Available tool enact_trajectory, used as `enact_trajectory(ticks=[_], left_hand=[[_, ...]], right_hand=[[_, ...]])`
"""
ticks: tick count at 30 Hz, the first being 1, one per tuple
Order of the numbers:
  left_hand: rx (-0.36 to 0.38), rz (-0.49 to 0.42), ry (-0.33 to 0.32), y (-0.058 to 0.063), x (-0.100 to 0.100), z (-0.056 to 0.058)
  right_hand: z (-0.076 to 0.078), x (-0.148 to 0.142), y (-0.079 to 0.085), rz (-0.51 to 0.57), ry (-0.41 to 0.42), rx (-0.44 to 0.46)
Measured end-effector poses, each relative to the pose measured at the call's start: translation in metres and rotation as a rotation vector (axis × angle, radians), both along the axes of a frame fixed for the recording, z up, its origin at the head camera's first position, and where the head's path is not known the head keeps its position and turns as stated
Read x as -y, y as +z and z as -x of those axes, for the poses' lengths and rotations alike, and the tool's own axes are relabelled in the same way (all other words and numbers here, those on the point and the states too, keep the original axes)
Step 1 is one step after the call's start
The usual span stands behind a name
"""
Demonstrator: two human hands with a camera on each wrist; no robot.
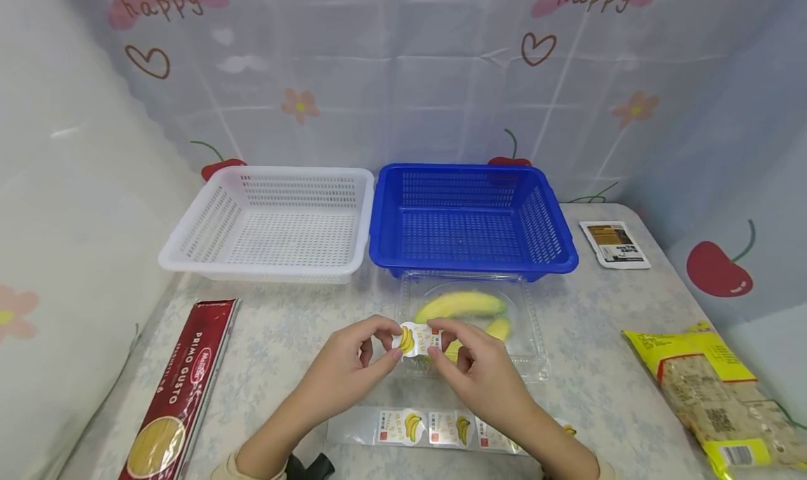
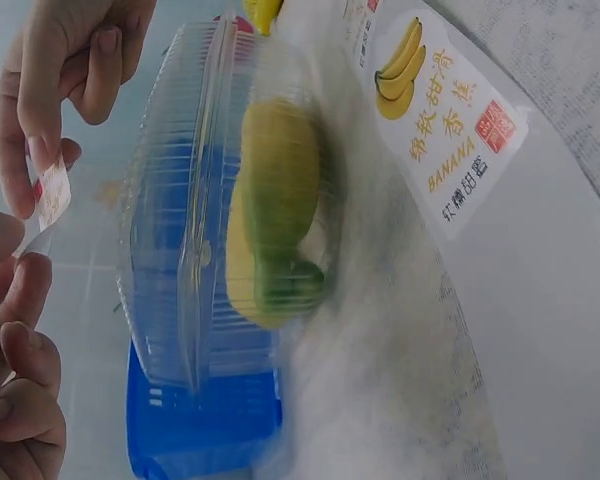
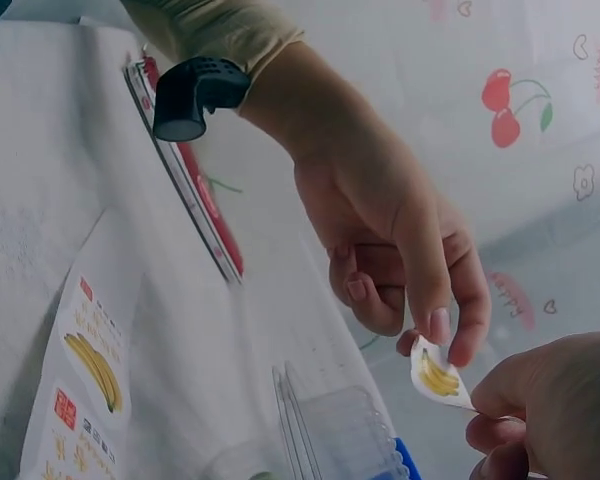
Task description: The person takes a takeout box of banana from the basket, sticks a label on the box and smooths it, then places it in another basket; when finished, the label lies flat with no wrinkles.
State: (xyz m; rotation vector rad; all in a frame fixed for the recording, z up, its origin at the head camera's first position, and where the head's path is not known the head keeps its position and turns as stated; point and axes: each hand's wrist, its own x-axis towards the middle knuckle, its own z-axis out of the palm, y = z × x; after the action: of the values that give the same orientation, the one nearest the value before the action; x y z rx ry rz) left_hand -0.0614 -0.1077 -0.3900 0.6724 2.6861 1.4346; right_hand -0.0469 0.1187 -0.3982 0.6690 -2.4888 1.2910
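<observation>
Between my two hands is a small white sticker [image 1: 417, 340] printed with yellow bananas. My left hand [image 1: 353, 364] pinches its left end between thumb and fingertips, and my right hand [image 1: 482, 368] pinches the right end. Just beyond and below them, a clear plastic clamshell box [image 1: 536, 340] holds bananas [image 1: 463, 303]; its lid is down in the left wrist view. Closer to me lies a strip of banana stickers [image 1: 403, 426] on backing, partly hidden under my right forearm. The sticker [image 3: 438, 375] also shows edge-on between the hands in the right wrist view.
A white basket [image 1: 265, 270] and a blue basket [image 1: 473, 264] stand at the back. On the left lies a red spaghetti pack [image 1: 179, 389]. A yellow bag [image 1: 712, 396] and a small flat packet [image 1: 614, 244] lie on the right.
</observation>
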Motion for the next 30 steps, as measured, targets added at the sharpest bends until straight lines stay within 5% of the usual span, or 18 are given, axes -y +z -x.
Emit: enact_trajectory(ticks=[10,19,30], left_hand=[[-0.144,0.145,0.038,0.005,-0.040,0.022],[-0.158,0.251,0.092,0.002,-0.069,0.037],[-0.232,0.328,0.150,-0.009,-0.093,0.048]], right_hand=[[0.015,-0.027,0.003,-0.066,-0.125,0.005],[0.029,-0.046,0.004,-0.184,-0.225,0.077],[0.040,-0.058,0.003,-0.341,-0.291,0.063]])
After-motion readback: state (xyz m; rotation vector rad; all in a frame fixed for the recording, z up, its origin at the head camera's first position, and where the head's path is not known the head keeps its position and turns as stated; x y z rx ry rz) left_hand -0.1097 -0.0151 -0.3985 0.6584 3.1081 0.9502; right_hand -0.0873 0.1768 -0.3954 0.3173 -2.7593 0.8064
